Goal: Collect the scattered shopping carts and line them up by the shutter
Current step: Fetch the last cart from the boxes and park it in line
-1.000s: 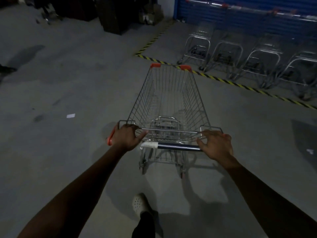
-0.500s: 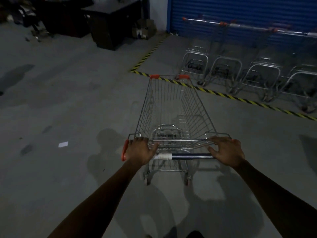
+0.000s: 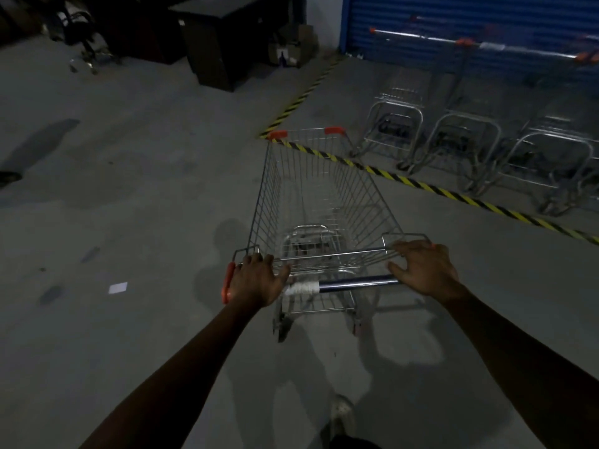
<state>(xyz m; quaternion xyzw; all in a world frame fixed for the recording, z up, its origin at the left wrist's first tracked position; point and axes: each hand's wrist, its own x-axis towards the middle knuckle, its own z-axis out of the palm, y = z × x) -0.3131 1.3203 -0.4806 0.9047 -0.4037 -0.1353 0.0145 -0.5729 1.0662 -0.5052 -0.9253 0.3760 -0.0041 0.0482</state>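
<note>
An empty wire shopping cart [image 3: 319, 202] with red corner caps stands on the concrete floor in front of me. My left hand [image 3: 256, 281] grips the left end of its handle bar next to the red end cap. My right hand [image 3: 424, 270] grips the right end. The cart's nose reaches the yellow-black floor stripe [image 3: 418, 184]. Beyond the stripe, a row of several carts [image 3: 466, 140] stands side by side against the blue shutter [image 3: 470, 17].
Dark desks [image 3: 223, 37] and boxes [image 3: 291, 47] stand at the back left by the wall. A scrap of white paper [image 3: 118, 287] lies on the floor to the left. My white shoe [image 3: 340, 413] shows at the bottom.
The cart has rolled forward and its front now reaches the striped line. The parked carts and shutter look closer. Both hands keep their hold on the handle.
</note>
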